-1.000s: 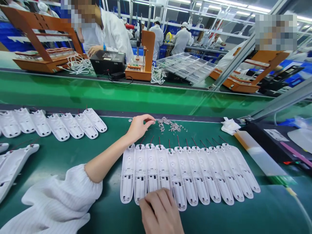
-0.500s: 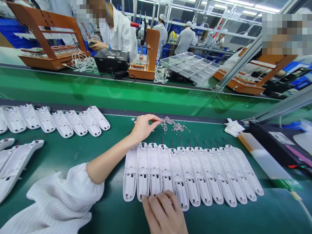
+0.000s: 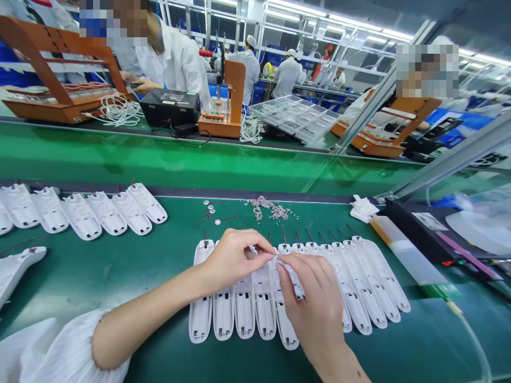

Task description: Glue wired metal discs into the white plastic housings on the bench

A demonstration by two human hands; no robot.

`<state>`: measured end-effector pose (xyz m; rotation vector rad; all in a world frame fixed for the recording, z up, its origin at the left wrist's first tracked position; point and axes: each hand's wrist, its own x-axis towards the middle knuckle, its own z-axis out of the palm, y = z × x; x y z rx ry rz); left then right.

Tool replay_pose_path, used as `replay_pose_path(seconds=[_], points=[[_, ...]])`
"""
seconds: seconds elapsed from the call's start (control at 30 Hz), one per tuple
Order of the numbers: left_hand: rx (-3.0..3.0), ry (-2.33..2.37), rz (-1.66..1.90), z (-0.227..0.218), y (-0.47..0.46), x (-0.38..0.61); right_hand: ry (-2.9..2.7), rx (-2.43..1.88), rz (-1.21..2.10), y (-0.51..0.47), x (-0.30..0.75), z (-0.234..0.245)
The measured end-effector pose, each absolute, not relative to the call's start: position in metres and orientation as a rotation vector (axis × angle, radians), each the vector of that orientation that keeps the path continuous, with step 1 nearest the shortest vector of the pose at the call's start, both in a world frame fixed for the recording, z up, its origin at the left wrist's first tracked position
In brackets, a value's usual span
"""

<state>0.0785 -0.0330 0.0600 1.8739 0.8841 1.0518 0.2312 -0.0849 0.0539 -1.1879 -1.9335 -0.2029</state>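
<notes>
A row of long white plastic housings (image 3: pixel 200 314) lies side by side on the green table, with thin red wires standing up from their far ends. Over the middle of this row my left hand (image 3: pixel 235 255) pinches thumb and forefinger together. Its fingertips meet those of my right hand (image 3: pixel 315 287), also pinched. Whatever is between them is too small to name. Behind the row lies a scattered pile of tiny metal parts (image 3: pixel 279 211). To the left of that pile are several small round discs with wires (image 3: pixel 217 222).
More white housings (image 3: pixel 82 218) lie at the left. On the right are a crumpled white cloth (image 3: pixel 363 207), a translucent bar (image 3: pixel 403 250) and a black box (image 3: pixel 423 223). Beyond the green barrier (image 3: pixel 159 165) stand orange fixtures (image 3: pixel 233 101), and people in white coats work there.
My left hand has come back from the pile of tiny parts to above the housings. My right hand has risen from the housings' near ends to meet it. The view has shifted slightly.
</notes>
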Motion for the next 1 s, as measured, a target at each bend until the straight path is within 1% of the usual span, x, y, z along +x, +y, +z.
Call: replay_pose_path(seconds=[0.1, 0.2, 0.3, 0.4, 0.47, 0.57, 0.73, 1.0], points=[[1.866, 0.869, 1.058, 0.061, -0.035, 0.08, -1.918, -1.176, -0.138, -0.085, 0.232, 0.054], [1.864, 0.833, 1.039, 0.062, -0.035, 0.079, -1.889, -1.184, -0.002, -0.084, 0.235, 0.056], [2.024, 0.816, 1.043, 0.058, -0.029, 0.073, -1.834, -1.23, 0.026, -0.087, 0.237, 0.056], [2.373, 1.025, 1.06, 0.045, -0.02, 0.066, -1.905, -1.186, 0.005, -0.098, 0.228, 0.049], [2.558, 1.175, 1.006, 0.035, -0.016, 0.065, -1.998, -1.078, 0.074, -0.11, 0.214, 0.04], [2.675, 1.238, 0.941, 0.023, -0.014, 0.067, -2.092, -0.963, 0.166, -0.13, 0.189, 0.026], [2.711, 1.26, 0.907, 0.021, -0.016, 0.071, -2.152, -0.967, 0.007, -0.149, 0.159, 0.01], [2.724, 1.285, 0.881, 0.021, -0.016, 0.071, -2.154, -0.97, -0.138, -0.15, 0.15, 0.006]])
